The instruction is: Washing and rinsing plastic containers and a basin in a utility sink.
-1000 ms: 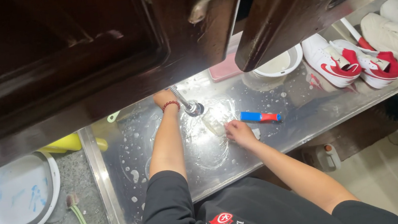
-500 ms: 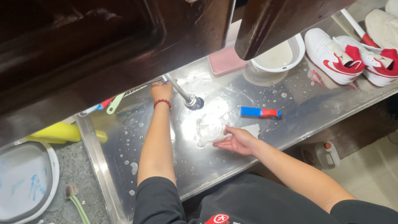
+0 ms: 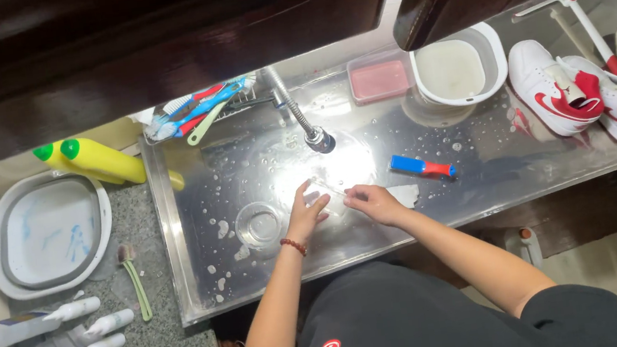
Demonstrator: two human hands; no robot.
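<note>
A long metal sink [image 3: 198, 234] is seen from above, wet and dotted with soap spots. A pair of white and red shoes [image 3: 588, 88] is laid at the far right. A grey tub [image 3: 49, 233] is set on the counter to the left. A white bowl [image 3: 456, 69] is placed beside a pink box [image 3: 382, 80] at the far side. The tap [image 3: 318, 139] is hung over the middle. A blue and red brush [image 3: 421, 167] is left just to its right. Under the tap, a small clear strip [image 3: 328, 187] is pinched at one end by the left hand [image 3: 305, 211] and at the other by the right hand [image 3: 376, 203].
</note>
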